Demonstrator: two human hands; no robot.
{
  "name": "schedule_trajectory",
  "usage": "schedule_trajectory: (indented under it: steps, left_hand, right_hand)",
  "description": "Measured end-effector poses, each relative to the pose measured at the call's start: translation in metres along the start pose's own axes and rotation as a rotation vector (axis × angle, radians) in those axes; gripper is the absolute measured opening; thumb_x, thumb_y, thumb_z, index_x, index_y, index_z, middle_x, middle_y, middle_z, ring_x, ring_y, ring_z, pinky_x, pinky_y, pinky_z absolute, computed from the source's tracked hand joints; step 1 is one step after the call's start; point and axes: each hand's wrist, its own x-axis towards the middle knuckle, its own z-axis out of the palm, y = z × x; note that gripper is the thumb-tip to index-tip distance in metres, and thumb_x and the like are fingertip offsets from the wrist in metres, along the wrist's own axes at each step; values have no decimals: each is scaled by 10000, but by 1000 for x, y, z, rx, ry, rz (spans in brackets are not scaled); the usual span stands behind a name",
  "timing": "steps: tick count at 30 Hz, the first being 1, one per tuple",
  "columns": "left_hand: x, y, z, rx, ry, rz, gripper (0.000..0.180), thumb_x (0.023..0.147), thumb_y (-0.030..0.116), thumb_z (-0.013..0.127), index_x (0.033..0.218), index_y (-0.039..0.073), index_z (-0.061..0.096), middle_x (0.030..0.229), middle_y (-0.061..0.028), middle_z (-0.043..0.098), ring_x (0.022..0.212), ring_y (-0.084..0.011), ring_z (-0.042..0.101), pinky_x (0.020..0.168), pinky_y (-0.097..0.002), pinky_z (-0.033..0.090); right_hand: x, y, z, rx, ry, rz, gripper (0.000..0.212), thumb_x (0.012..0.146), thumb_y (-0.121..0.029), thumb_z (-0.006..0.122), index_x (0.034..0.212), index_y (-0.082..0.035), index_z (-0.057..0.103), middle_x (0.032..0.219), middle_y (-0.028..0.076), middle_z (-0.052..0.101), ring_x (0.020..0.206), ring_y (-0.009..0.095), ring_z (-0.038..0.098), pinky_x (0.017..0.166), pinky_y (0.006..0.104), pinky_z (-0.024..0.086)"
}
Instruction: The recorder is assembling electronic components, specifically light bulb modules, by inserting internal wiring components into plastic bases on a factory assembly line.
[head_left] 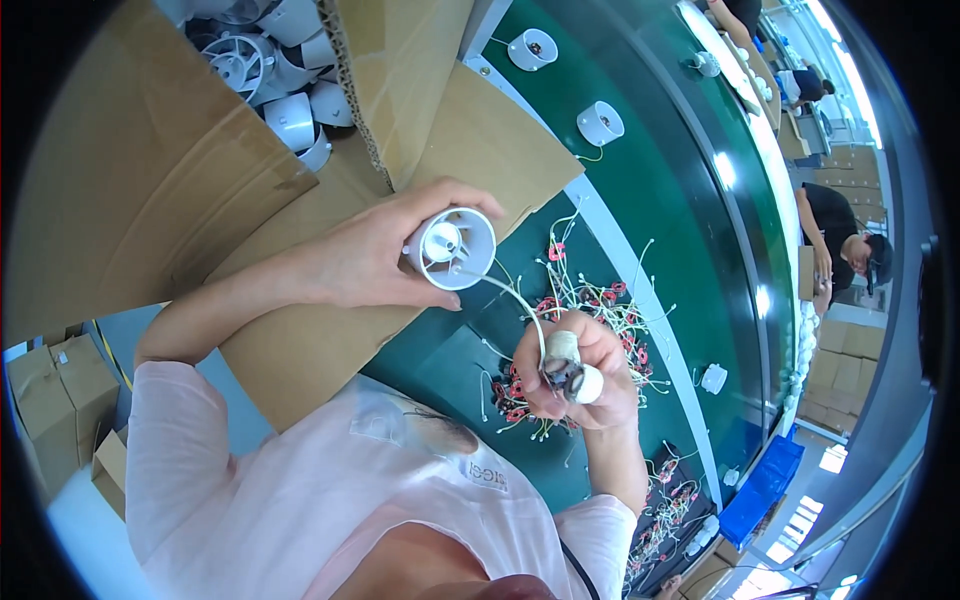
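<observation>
White cylindrical plastic housing (pixel 446 240) sits in the left hand (pixel 370 250), thumb and fingers curled round its outer wall — open end facing up, likely so its spoked inside can be seen. A thin white cable (pixel 525 303) links it to small white-and-dark cylindrical parts (pixel 585 384) pinched in the right hand (pixel 616 402); its short span probably explains the hands' nearness. Beneath and around the right-hand grip lies a heap of red-and-white wired pieces (pixel 606 297).
</observation>
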Motion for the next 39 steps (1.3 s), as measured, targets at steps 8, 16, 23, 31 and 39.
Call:
schedule_trajectory:
  steps: [8, 16, 23, 31, 39]
  left_hand:
    - [3, -11, 21, 441, 171, 212, 583, 663, 21, 707, 1172, 70, 426, 1170, -111, 448, 1089, -262, 485, 901, -328, 413]
    - [6, -21, 36, 197, 332, 127, 673, 659, 13, 716, 1223, 48, 349, 1102, -140, 421, 1055, -239, 470, 888, -324, 389]
    - [6, -11, 28, 451, 279, 240, 679, 683, 3, 692, 1258, 28, 330, 1156, -155, 378, 1089, -236, 449, 911, -334, 384]
    - [7, -18, 25, 338, 302, 306, 631, 676, -17, 708, 1189, 42, 345, 1214, -161, 371, 1074, -216, 474, 903, -309, 405]
    - [1, -17, 22, 298, 247, 190, 641, 681, -26, 704, 1197, 55, 332, 1213, -180, 395, 1120, -228, 466, 917, -324, 405]
  right_hand:
    - [-11, 6, -15, 110, 53, 4, 282, 808, -175, 643, 977, -12, 487, 893, 197, 495, 548, 116, 475, 451, 227, 395]
    - [-5, 15, -16, 149, 58, -12, 286, 814, -191, 640, 990, -29, 483, 919, 191, 485, 554, 111, 457, 468, 220, 369]
    - [5, 24, -19, 171, 44, 7, 290, 819, -208, 639, 997, -38, 486, 926, 186, 487, 570, 103, 441, 478, 211, 350]
    - [7, 30, -16, 139, 105, -11, 305, 829, -211, 630, 1041, -40, 494, 938, 161, 492, 607, 97, 441, 487, 212, 349]
    - [-9, 22, -6, 82, 379, 71, 342, 814, -210, 657, 1059, -35, 496, 940, 132, 502, 617, 90, 459, 459, 189, 338]
